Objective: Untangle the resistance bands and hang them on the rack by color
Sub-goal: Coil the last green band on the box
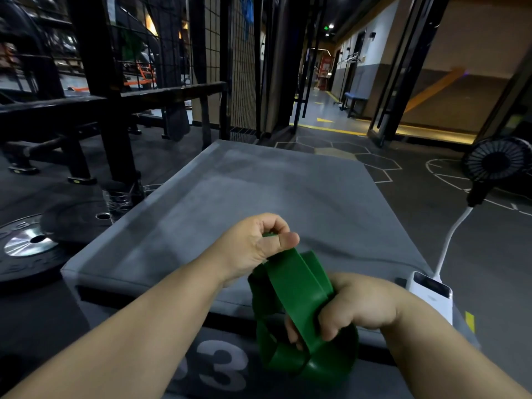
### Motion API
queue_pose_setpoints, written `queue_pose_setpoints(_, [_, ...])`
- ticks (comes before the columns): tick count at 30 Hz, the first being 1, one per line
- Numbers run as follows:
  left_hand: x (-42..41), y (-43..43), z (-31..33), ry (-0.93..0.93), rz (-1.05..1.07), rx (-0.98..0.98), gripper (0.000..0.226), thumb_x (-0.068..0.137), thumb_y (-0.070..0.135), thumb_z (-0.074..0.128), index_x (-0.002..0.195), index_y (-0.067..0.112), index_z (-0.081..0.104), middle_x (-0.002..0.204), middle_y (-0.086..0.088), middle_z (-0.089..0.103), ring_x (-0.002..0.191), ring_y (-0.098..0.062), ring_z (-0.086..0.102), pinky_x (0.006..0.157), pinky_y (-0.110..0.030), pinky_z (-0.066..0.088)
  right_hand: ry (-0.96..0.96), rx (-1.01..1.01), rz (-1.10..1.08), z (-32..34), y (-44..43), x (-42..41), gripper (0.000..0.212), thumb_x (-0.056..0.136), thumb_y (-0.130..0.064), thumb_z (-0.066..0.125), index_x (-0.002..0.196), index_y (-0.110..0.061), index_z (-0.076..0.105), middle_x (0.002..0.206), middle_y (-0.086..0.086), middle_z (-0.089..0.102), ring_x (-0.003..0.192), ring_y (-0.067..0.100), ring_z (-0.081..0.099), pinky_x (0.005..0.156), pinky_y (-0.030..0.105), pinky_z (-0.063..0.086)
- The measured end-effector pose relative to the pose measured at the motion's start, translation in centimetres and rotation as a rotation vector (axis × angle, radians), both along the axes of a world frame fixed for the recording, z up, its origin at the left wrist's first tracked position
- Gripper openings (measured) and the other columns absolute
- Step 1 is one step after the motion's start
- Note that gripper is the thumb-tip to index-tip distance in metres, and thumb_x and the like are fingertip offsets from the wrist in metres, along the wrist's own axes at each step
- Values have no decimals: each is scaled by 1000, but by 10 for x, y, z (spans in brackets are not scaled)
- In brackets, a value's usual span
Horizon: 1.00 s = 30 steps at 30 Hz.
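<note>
A grey padded box stood on a dark rubber floor with hexagon markings; a black weight plate lay left, a small fan right, a lit corridor beyond

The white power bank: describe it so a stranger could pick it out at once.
Start at the big grey padded box filling the middle of the view. On its near right corner, just beyond the right hand, lies the power bank. It is the only white slab, with a white cable rising to a black fan.
</note>
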<state>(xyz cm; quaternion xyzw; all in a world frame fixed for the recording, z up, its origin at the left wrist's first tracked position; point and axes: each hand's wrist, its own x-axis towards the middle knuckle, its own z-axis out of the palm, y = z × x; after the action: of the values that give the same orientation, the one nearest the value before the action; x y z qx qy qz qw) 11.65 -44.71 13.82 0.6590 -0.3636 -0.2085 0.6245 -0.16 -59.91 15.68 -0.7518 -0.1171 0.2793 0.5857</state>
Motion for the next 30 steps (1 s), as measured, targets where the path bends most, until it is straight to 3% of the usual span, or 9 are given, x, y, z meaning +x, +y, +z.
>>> queue_pose_setpoints(2, [-3,-2,-7,63,-106,44,39,56,59,75,75,27,63,92,-9,60,84,-21,54,75,-30,42,44,18,66,1,0,1,43,60,10,49,85,-16,73,83,0,72,79,14,67,75,25,52])
queue_pose_setpoints(5, [-7,-3,-15,77,-240,62,45,66,56,71,80,17,53,114,6,64,110,-21,61,96,-33,44,117,68,170,0,-2,1,44,60,12,48,88,-12,71,82,-2,73,77,12,67,75,25,53])
queue_pose_setpoints(7, [-8,-1,-15,120,-311,12,47,71,60,72,85,19,54,126,3,62,120,-20,58,103,-38,45,144,141,195,0,-5,1,44,56,9,51,89,-12,73,82,0,73,76,14,68,74,25,53])
queue_pose_setpoints(11, [-13,1,-10,97,-320,54,82,64,82,58,117,21,53,106,-7,63,95,-19,59,84,-35,45,177,349,169,-5,-17,6,51,51,-1,50,96,0,72,84,14,73,76,23,71,72,29,56])
queue_pose_setpoints(14, [-15,1,-7,19,-241,87,76,66,84,53,98,15,61,81,11,64,78,-2,58,73,-15,45,129,442,39,-9,-31,8,59,49,2,49,104,13,64,86,19,72,83,33,72,71,36,59])
queue_pose_setpoints(17, [-17,-2,-3,114,-143,39,48,86,57,50,82,9,60,64,10,62,62,-1,58,61,-14,45,6,357,-149,-8,-38,9,73,50,0,53,118,25,48,85,27,69,83,35,70,67,33,58])
queue_pose_setpoints(22, [-14,-6,-3,290,34,25,69,72,59,59,99,-4,67,79,-12,68,75,-20,65,76,-29,51,-202,146,-407,-7,-28,4,74,52,-23,71,121,-4,59,107,19,68,98,26,65,86,38,51])
queue_pose_setpoints(26, [-16,-11,-10,233,86,44,83,68,74,55,104,0,67,86,-8,69,83,-16,64,78,-27,49,-318,18,-579,-5,-13,10,65,47,-37,82,100,-5,63,85,4,69,82,16,65,72,27,50])
queue_pose_setpoints(30, [-13,-8,-17,135,-51,78,97,43,88,65,115,23,54,108,5,65,107,-11,62,96,-31,49,-349,133,-690,-5,-14,13,51,48,-35,79,86,-6,61,68,-1,61,61,11,55,55,21,42])
